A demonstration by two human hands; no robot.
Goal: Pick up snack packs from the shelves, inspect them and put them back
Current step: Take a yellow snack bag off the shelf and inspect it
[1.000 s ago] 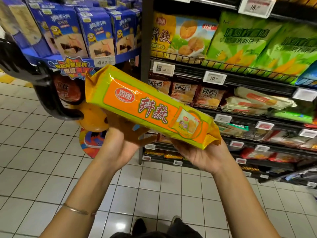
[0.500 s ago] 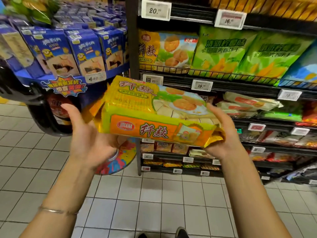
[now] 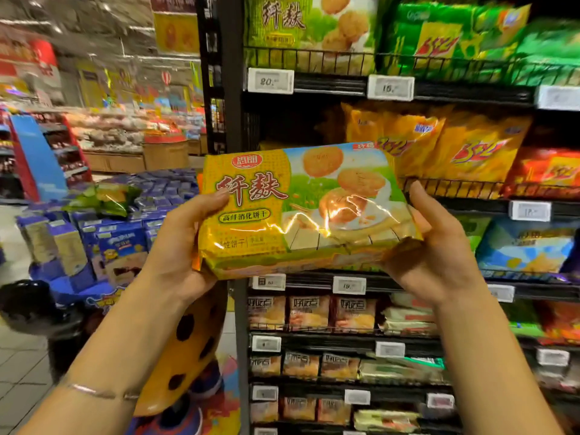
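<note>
A large yellow and green biscuit pack point(image 3: 301, 208) with red characters and pictured round biscuits is held up in front of the black shelves point(image 3: 345, 89), its front face toward me. My left hand point(image 3: 182, 243) grips its left end, thumb on the front. My right hand point(image 3: 433, 246) grips its right end, thumb along the edge. An identical pack point(image 3: 310, 23) stands on the top shelf behind a wire rail. The shelf slot right behind the held pack looks dark.
Orange snack bags point(image 3: 439, 142) and green bags point(image 3: 455, 36) fill shelves to the right. Small brown packs point(image 3: 310, 312) sit on lower shelves. A display of blue boxes point(image 3: 119, 246) stands at left, with an orange spotted figure point(image 3: 185, 350) below my left arm. Tiled floor lies at lower left.
The pack has been turned from its narrow orange side to its full front face and lifted higher. My view has risen toward the upper shelves.
</note>
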